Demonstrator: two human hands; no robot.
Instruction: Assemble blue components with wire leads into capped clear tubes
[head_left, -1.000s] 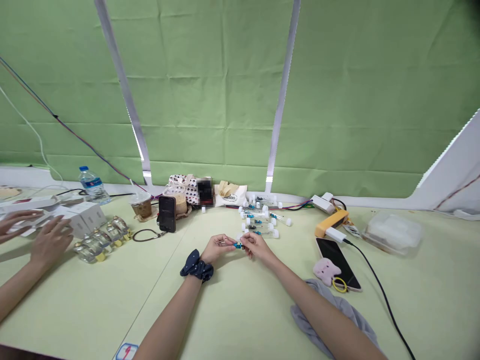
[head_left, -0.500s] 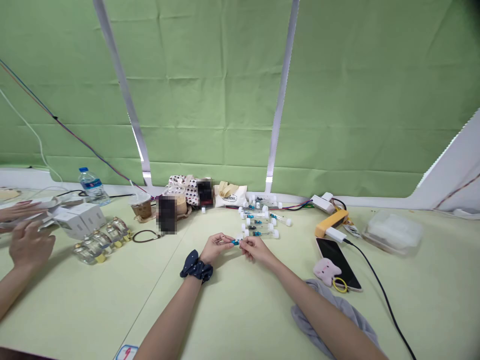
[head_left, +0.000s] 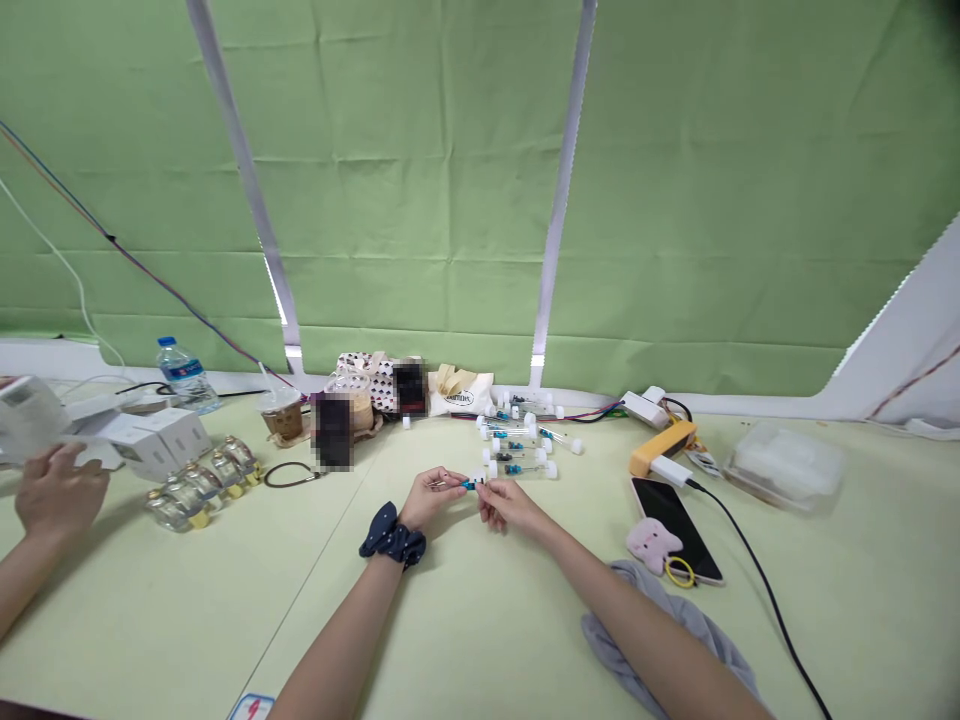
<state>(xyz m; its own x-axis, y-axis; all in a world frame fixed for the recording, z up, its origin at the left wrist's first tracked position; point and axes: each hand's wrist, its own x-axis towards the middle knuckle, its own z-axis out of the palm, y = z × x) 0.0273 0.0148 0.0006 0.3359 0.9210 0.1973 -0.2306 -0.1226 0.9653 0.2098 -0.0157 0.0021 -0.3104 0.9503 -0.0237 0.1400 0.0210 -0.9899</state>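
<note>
My left hand [head_left: 429, 497] and my right hand [head_left: 510, 503] meet above the table, fingers closed in a pinch. Between their fingertips shows a small blue piece [head_left: 471, 485] with dark and pale bits at its right end; each hand grips one end. It is too small for me to tell its kind. Just beyond the hands lies a group of clear tubes [head_left: 529, 468] with white caps, several holding blue or black parts. A dark dotted scrunchie [head_left: 391, 537] circles my left wrist.
To the left stand small glass bottles [head_left: 196, 487], white boxes [head_left: 157, 440], an iced drink cup [head_left: 283, 415] and a water bottle [head_left: 184, 372]. A co-worker's hand [head_left: 61, 490] is there. At right lie a phone [head_left: 679, 530], a yellow charger [head_left: 663, 445], a plastic box [head_left: 786, 465] and grey cloth [head_left: 637, 615].
My hands stay almost in place, with slight finger movement around the blue piece. At far left, the co-worker's other hand has moved away and a white box now appears raised there.
</note>
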